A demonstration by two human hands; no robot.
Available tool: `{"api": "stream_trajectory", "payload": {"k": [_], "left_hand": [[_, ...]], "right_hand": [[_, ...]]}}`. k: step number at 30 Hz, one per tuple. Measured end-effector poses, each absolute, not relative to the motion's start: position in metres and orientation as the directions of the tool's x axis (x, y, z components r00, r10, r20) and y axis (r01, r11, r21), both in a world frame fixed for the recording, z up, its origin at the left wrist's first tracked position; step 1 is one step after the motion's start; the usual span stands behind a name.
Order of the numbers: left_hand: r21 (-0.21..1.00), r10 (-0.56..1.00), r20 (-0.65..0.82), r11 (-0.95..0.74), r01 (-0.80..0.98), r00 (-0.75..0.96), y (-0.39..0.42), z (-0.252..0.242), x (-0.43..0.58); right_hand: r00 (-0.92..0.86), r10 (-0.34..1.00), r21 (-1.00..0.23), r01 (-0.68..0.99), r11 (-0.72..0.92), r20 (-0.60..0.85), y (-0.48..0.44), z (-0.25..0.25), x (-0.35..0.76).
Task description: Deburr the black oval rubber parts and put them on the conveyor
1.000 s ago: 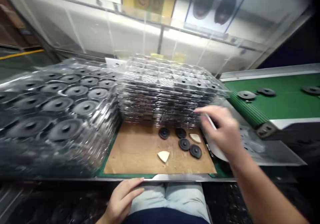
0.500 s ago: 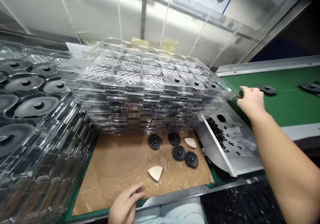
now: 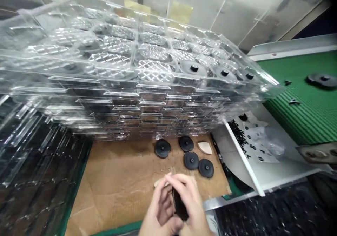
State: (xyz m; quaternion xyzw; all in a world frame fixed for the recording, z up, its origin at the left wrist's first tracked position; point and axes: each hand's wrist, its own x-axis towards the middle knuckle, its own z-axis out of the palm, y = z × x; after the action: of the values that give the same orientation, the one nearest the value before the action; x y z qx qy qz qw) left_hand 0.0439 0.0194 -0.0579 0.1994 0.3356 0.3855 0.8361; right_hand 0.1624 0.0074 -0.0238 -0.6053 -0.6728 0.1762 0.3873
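Both hands are together over the front of a cardboard sheet (image 3: 113,183). Between them a dark, rounded black plastic part (image 3: 179,204) stands on edge, partly covered by the fingers. My right hand (image 3: 193,202) is closed around it from the right. My left hand (image 3: 158,211) curls against its other side, with the fingertips of both hands meeting at the top. Just behind the left fingers shows the edge of a pale wedge-shaped pad (image 3: 157,183). Several similar black discs lie farther back, among them one disc (image 3: 162,148) and another disc (image 3: 206,168), near a second pale wedge (image 3: 204,147).
A tall stack of clear plastic trays (image 3: 152,99) rises behind the cardboard, its top tray holding some black discs. More trays (image 3: 28,159) stand at left. To the right are a white bin (image 3: 244,162) with small black pieces and a green conveyor belt (image 3: 313,113) carrying a black part.
My right hand has come back from the belt with a black part to the front of the cardboard. My left hand has moved right and met it. The view has shifted closer to the trays.
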Motion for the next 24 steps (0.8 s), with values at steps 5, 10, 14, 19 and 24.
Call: {"api": "stream_trajectory", "payload": {"k": [5,10,14,19,24], "left_hand": [[0.546,0.739,-0.544,0.671,-0.501,0.397,0.023,-0.056,0.029],[0.483,0.717,-0.603,0.677,-0.555,0.35,0.013,-0.052,0.017],[0.454,0.702,-0.65,0.666,-0.591,0.292,0.008,-0.05,0.011],[0.434,0.737,-0.632,0.592,-0.679,0.239,0.012,-0.045,-0.005],[0.481,0.79,-0.587,0.517,-0.708,0.178,0.01,-0.035,-0.014]], "right_hand": [[0.094,0.968,-0.767,0.63,0.122,0.231,0.004,-0.05,0.132],[-0.104,0.983,-0.724,0.666,0.18,0.149,0.003,-0.049,0.125],[-0.198,0.976,-0.685,0.698,0.207,0.093,-0.003,-0.04,0.128],[-0.069,0.987,-0.571,0.809,0.14,0.143,-0.008,-0.06,0.158],[0.025,0.981,-0.533,0.842,0.084,0.195,-0.011,-0.109,0.165]]}}
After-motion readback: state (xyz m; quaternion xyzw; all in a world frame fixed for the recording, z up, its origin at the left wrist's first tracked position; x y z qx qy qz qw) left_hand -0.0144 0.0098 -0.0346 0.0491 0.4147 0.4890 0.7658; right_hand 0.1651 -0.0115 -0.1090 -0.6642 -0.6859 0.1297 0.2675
